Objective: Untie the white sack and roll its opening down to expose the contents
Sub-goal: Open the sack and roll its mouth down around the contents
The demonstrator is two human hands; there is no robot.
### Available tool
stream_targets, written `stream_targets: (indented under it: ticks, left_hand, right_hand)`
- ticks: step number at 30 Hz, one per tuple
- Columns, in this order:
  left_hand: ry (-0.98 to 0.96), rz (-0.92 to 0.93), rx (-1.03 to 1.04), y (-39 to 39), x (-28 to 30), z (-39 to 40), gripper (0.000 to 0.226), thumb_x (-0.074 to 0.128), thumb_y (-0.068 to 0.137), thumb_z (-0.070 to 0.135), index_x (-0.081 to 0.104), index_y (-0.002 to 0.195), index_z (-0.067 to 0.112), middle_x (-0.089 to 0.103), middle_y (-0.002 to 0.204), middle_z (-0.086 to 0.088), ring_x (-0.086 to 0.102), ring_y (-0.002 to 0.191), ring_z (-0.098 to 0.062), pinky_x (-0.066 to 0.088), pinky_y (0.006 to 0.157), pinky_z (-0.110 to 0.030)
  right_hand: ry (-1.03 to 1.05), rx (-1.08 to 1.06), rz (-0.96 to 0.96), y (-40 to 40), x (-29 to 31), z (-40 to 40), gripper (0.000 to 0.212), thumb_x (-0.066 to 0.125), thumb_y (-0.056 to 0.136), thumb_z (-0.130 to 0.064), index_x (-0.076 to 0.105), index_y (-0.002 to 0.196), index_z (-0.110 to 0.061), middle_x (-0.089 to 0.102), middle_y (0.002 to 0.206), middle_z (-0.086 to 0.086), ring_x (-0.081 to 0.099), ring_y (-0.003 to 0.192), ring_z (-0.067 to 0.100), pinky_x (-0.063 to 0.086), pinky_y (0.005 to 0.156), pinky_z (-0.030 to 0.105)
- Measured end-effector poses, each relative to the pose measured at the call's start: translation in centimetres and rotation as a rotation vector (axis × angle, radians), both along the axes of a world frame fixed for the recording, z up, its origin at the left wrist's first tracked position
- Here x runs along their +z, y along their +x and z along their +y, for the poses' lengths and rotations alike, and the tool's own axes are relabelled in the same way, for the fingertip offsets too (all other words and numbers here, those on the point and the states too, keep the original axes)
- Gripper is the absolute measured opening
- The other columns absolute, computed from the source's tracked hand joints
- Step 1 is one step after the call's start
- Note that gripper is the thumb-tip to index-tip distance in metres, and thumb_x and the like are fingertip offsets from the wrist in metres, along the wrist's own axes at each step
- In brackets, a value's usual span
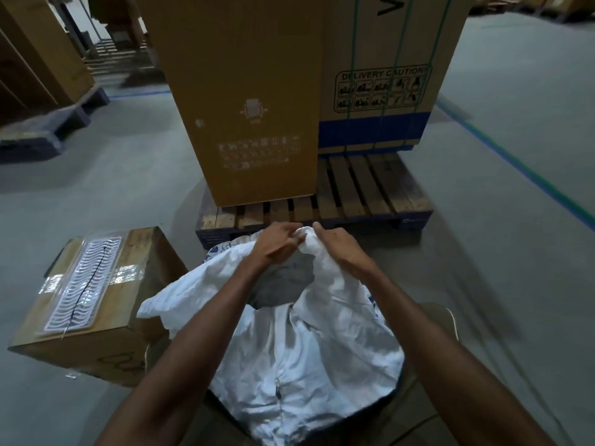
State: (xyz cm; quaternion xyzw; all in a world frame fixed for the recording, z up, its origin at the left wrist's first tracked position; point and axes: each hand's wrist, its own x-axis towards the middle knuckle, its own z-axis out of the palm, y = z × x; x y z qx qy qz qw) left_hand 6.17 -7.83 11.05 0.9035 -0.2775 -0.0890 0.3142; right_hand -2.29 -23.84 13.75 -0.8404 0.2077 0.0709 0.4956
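The white sack (299, 355) stands on the floor directly below me, its woven fabric crumpled. Its mouth gapes, and a dark grey surface (283, 284) shows inside. My left hand (277, 244) and my right hand (338, 243) meet at the far rim of the opening. Both pinch the bunched white fabric there, fingers closed on it. My forearms cross over the sack's near side. Whether a tie string remains at the rim is hidden by my fingers.
A wooden pallet (370, 191) lies just beyond the sack, carrying a tall brown carton (251, 98) and a strapped carton with blue band (386, 75). A smaller cardboard box (93, 300) with a plastic sleeve on top sits at my left. Grey concrete floor surrounds everything.
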Motion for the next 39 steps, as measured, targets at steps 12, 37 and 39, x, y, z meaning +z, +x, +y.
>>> stream_targets:
  ticks: [12, 37, 39]
  left_hand:
    - [0.023, -0.015, -0.179, 1.0, 0.6, 0.2, 0.049, 0.039, 0.104, 0.059, 0.042, 0.147, 0.037, 0.049, 0.152, 0.0, 0.044, 0.133, -0.02, 0.039, 0.103, -0.045]
    - [0.13, -0.223, -0.089, -0.3, 1.7, -6.2, 0.04, 0.057, 0.091, 0.038, 0.061, 0.061, 0.012, 0.06, 0.063, -0.003, 0.055, 0.064, -0.027, 0.04, 0.06, -0.037]
    - [0.132, -0.222, 0.066, -0.1, 1.9, -6.7, 0.037, 0.059, 0.083, 0.039, 0.07, 0.062, 0.01, 0.066, 0.063, -0.004, 0.059, 0.061, -0.027, 0.045, 0.057, -0.035]
  right_hand:
    - [0.145, -0.181, -0.003, -0.5, -2.3, -1.1, 0.066, 0.039, 0.102, -0.063, 0.071, 0.117, -0.007, 0.072, 0.116, 0.015, 0.067, 0.11, 0.033, 0.051, 0.1, 0.043]
    - [0.064, -0.149, -0.014, -2.7, -2.7, -4.8, 0.087, 0.033, 0.083, -0.092, 0.071, 0.095, -0.015, 0.075, 0.095, 0.006, 0.073, 0.092, 0.025, 0.06, 0.084, 0.04]
    - [-0.016, -0.221, 0.063, -3.1, -4.6, -4.6, 0.101, 0.031, 0.066, -0.104, 0.068, 0.105, -0.017, 0.073, 0.11, 0.01, 0.07, 0.104, 0.032, 0.055, 0.09, 0.044]
